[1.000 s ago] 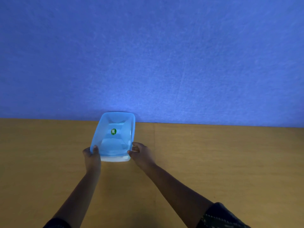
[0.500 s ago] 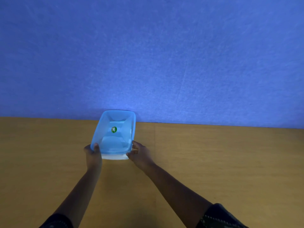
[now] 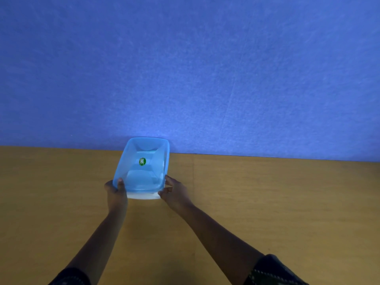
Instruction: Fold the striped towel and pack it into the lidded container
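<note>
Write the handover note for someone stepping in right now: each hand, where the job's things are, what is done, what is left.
Left hand: grips the near left corner of the blue lid, thumb on top.
Right hand: at the near right corner, fingers against the lid's edge.
The lidded container sits on the wooden table, against the blue wall; lid on top of the white base.
Striped towel: not in view; whether it is inside cannot be told.
Left: confirm the towel is packed and the lid is fully seated.

Blue-lidded container [image 3: 144, 167] (closed) on table [image 3: 267, 202]
</note>
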